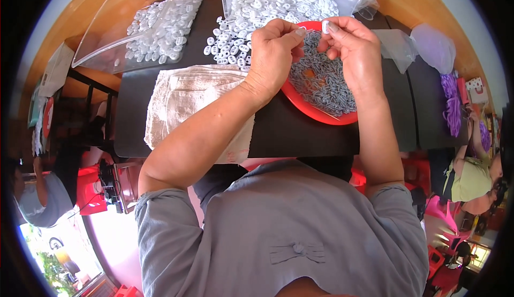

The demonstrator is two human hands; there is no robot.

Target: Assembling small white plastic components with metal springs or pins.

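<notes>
Works at a dark table (300, 139), near a folded cloth (182, 96) and over a red basin (334, 121) of heaped grey pieces (332, 83). Pinches with left hand (270, 53) and right hand (356, 53): in the latter, a white piece (325, 27) above the basin's far side; in the former, a thin pale thing (302, 28) (too small to identify).

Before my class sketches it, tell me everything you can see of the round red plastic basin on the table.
The round, glossy red basin, apparently plastic, has a smooth rim and stands upright on the black tabletop. It holds many small, slim grey pieces, with an orange-red patch of its bottom showing between them. The left hand and right hand hide parts of it; whether either touches it is unclear.
</notes>
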